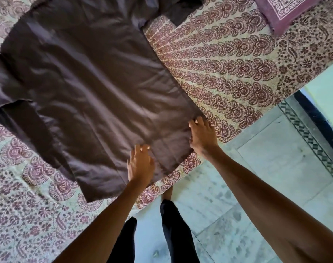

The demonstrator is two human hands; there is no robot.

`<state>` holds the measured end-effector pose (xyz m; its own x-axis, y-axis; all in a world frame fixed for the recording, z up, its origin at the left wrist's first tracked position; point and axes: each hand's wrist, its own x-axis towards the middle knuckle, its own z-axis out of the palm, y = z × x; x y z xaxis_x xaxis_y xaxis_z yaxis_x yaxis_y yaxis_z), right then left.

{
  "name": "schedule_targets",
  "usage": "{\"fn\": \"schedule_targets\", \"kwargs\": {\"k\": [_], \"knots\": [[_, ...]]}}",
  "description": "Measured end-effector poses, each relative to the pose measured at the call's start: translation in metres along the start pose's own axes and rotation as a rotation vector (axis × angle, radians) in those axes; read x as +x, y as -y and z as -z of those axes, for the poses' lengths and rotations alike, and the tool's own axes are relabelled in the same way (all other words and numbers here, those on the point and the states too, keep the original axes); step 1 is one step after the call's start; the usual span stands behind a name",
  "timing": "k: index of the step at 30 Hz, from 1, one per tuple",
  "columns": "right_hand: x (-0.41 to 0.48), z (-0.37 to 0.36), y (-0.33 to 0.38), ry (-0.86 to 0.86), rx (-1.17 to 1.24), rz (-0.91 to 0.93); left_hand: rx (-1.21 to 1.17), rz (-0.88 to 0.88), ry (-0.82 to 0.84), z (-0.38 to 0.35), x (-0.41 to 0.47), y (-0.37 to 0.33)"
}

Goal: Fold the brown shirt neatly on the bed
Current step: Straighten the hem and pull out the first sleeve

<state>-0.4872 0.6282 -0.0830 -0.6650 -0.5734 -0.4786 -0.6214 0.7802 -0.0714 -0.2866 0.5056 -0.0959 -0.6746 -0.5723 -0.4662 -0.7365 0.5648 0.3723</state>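
Observation:
The brown shirt (89, 88) lies spread flat across the bed (228, 69), its hem toward me near the bed's corner and its sleeves out to the left and at the top. My left hand (141, 164) rests palm down on the hem, fingers spread. My right hand (201, 135) presses on the hem's right corner, fingers curled at the cloth's edge; whether it pinches the cloth is unclear.
A patterned maroon-and-cream bedcover lies over the bed. A purple printed pillow (287, 12) sits at the top right. The bed's corner points at my legs (173, 234); a pale tiled floor (256, 177) lies to the right, with a dark threshold (321, 120) beyond.

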Motion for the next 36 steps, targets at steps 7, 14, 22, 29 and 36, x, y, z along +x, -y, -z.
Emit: {"fn": "schedule_targets", "kwargs": {"k": [7,14,22,29,36], "knots": [[-0.001,0.006,0.043,0.020,-0.195,-0.232,-0.242,0.014,0.217,0.003,-0.025,0.050],[0.031,0.012,0.168,-0.050,0.143,0.115,-0.340,0.243,-0.434,0.095,0.021,0.145],[0.072,0.009,0.371,0.063,0.381,0.201,-0.325,0.913,-0.468,0.197,0.093,0.305],[0.113,-0.003,0.494,0.182,0.426,0.159,-0.657,0.674,-0.275,0.233,0.158,0.368],[0.133,0.007,0.549,0.077,0.375,0.192,-0.197,0.253,-0.919,0.285,0.116,0.427]]}}
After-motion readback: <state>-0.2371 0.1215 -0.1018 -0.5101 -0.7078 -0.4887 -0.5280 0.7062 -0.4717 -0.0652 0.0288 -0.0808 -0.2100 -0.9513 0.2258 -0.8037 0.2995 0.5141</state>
